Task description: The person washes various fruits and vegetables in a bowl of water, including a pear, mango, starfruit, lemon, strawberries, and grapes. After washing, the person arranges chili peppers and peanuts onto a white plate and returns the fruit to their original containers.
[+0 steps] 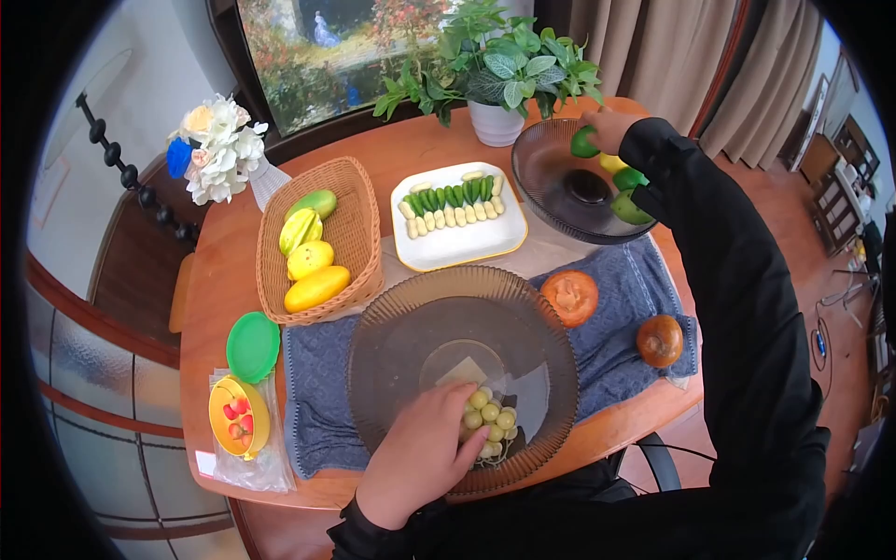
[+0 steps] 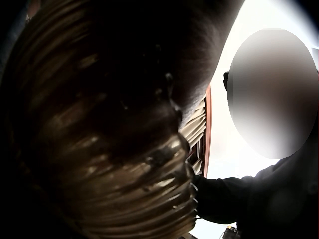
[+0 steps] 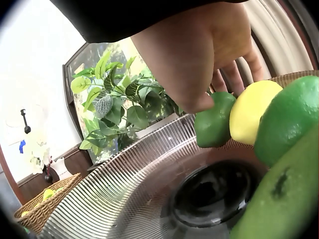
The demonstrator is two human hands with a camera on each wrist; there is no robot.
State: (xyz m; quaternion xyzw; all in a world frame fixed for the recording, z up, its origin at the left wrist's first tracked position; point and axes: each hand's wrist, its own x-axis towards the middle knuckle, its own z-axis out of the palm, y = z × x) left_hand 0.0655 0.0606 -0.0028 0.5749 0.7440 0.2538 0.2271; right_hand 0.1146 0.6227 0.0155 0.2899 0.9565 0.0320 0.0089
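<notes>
My left hand [image 1: 420, 453] is inside the large ribbed, smoky glass bowl [image 1: 383, 336] at the table's front, thumb and fingers gripping a bunch of pale green grapes [image 1: 497, 420]. Ribbed glass [image 2: 144, 184] fills much of the left wrist view, and the grapes are hidden there. At the back right, my right hand [image 1: 611, 129] pinches a green lime [image 3: 215, 119] at the inner side of a second glass bowl [image 1: 537, 173]. Beside that lime are a yellow lemon [image 3: 251, 112], another green lime [image 3: 291, 119] and a longer green fruit [image 3: 284, 194].
A wicker basket [image 1: 364, 252] holds yellow and green fruit. Near it are a white tray [image 1: 448, 249] of peanuts and small green peppers, a yellow bowl [image 1: 221, 434] and a green lid [image 1: 252, 345]. Two persimmon-like fruits [image 1: 569, 297] lie on the blue towel [image 1: 611, 359]. A potted plant [image 1: 495, 121] stands behind.
</notes>
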